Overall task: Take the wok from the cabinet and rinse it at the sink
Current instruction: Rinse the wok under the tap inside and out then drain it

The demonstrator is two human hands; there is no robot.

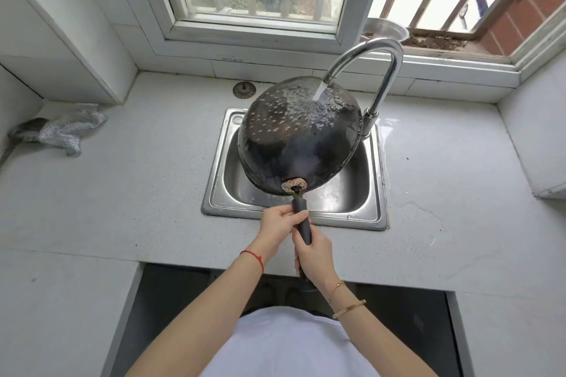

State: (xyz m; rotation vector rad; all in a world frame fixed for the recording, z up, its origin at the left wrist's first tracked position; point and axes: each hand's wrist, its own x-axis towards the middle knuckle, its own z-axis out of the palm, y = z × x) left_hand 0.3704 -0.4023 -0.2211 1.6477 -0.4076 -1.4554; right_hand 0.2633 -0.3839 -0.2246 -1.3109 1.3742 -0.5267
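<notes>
The black wok [298,138] is turned bottom-up and tilted over the steel sink [372,193]. Water streams from the curved chrome faucet [376,52] onto its rounded underside and beads across it. The wok's dark handle [302,223] points back toward me. My left hand [280,223] grips the handle close to the rivet plate. My right hand [312,257] grips the handle's near end just behind it. The wok's inside is hidden.
A crumpled silvery scrubbing cloth [66,128] lies on the grey countertop [137,193] at the left. A round drain strainer [244,90] sits behind the sink. A metal bowl [384,28] stands on the window ledge. Water is splashed right of the sink.
</notes>
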